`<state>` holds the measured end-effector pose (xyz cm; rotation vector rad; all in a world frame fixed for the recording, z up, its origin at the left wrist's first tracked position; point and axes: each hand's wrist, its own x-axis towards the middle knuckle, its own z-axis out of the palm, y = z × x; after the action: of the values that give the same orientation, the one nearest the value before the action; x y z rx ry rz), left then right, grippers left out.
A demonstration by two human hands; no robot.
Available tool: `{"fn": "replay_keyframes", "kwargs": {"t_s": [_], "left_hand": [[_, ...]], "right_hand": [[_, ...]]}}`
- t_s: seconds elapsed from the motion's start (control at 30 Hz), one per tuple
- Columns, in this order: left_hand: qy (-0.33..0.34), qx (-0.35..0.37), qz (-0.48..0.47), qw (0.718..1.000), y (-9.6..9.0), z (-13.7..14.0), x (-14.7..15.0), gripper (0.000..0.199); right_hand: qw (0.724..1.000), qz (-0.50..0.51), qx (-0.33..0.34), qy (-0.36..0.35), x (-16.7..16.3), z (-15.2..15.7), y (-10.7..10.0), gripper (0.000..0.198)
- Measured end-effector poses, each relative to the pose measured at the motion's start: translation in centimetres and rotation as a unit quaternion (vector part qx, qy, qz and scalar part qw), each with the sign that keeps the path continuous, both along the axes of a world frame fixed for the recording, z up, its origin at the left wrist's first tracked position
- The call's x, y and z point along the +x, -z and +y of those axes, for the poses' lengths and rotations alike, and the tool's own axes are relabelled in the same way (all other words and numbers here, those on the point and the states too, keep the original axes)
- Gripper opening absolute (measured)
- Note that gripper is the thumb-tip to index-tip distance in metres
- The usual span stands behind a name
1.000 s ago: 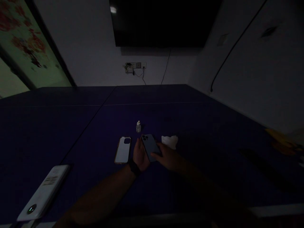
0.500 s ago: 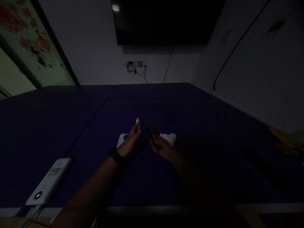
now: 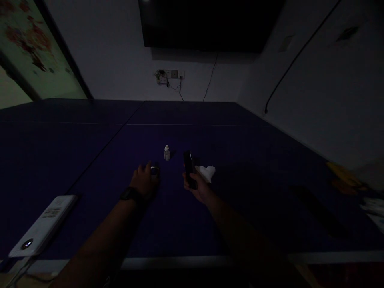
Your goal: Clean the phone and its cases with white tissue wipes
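In the head view my left hand (image 3: 143,181), a dark band on its wrist, is closed over a pale phone case (image 3: 155,176) lying on the dark blue table. Most of the case is hidden under the fingers; its upper corner with a dark cutout shows. My right hand (image 3: 198,186) is wrapped around a black smartphone (image 3: 189,166), held upright and slightly tilted. Just behind that hand lies a crumpled white tissue (image 3: 207,172). A small dropper bottle (image 3: 167,153) with a white cap stands beyond and between both hands.
A white power bank (image 3: 45,224) with cables lies at the near left. Toward the right are a dark flat object (image 3: 318,210) and a yellow item (image 3: 345,175). A seam line crosses the blue table (image 3: 234,144). A large screen (image 3: 204,24) hangs on the far wall.
My left hand has let go of the dropper bottle, which now stands on the table, and has moved left and nearer onto the phone case. My right hand has turned the phone more upright.
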<state>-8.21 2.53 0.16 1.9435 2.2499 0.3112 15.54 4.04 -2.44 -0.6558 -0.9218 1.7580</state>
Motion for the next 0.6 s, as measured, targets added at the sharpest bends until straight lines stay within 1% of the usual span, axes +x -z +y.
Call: {"fn": "replay_keyframes", "kwargs": {"t_s": [0.1, 0.13, 0.17, 0.2, 0.23, 0.27, 0.3, 0.33, 0.37, 0.4, 0.47, 0.53, 0.6], "left_hand": [[-0.009, 0.001, -0.019, 1.000, -0.8, 0.4, -0.1, 0.094], [-0.012, 0.010, -0.048, 0.999, -1.1, 0.5, 0.0, 0.100], [-0.015, 0.025, -0.098, 0.995, -1.3, 0.5, 0.2, 0.107], [-0.017, 0.043, -0.173, 0.984, -1.5, 0.5, 0.6, 0.112], [-0.018, 0.059, -0.268, 0.961, -1.7, 0.4, 1.0, 0.114], [-0.020, 0.070, -0.372, 0.925, -1.8, 0.3, 1.6, 0.115], [-0.023, 0.068, -0.472, 0.879, -1.8, 0.1, 2.2, 0.108], [-0.020, 0.050, -0.553, 0.831, -1.7, -0.1, 2.9, 0.098], [-0.025, 0.047, -0.612, 0.789, -1.6, -0.4, 3.5, 0.092], [-0.037, 0.070, -0.645, 0.760, -1.4, -0.6, 4.0, 0.089], [-0.051, 0.093, -0.670, 0.735, -0.9, -1.0, 4.6, 0.081], [-0.061, 0.105, -0.680, 0.723, -0.3, -1.4, 4.9, 0.073], [-0.070, 0.106, -0.696, 0.707, 0.1, -1.6, 5.1, 0.067]], "right_hand": [[1.000, 0.007, -0.001, -0.013, -0.1, -0.2, -0.1, 0.044], [1.000, 0.009, 0.001, -0.019, -0.2, -0.4, -0.3, 0.046], [1.000, 0.010, 0.004, -0.027, -0.2, -0.6, -0.4, 0.048], [0.999, 0.010, 0.008, -0.036, -0.3, -0.9, -0.6, 0.050], [0.999, 0.009, 0.012, -0.048, -0.4, -1.3, -0.9, 0.051], [0.998, 0.006, 0.017, -0.061, -0.4, -1.6, -1.1, 0.053], [0.997, 0.001, 0.022, -0.074, -0.5, -2.0, -1.4, 0.054], [0.996, -0.005, 0.026, -0.087, -0.6, -2.3, -1.6, 0.055], [0.995, -0.013, 0.030, -0.099, -0.6, -2.7, -1.8, 0.057], [0.993, -0.022, 0.034, -0.109, -0.6, -3.0, -2.0, 0.058], [0.991, -0.044, 0.040, -0.118, -0.6, -3.3, -2.2, 0.059], [0.990, -0.072, 0.048, -0.111, -0.5, -3.4, -2.2, 0.058], [0.989, -0.107, 0.057, -0.089, -0.5, -3.2, -1.8, 0.054]]}}
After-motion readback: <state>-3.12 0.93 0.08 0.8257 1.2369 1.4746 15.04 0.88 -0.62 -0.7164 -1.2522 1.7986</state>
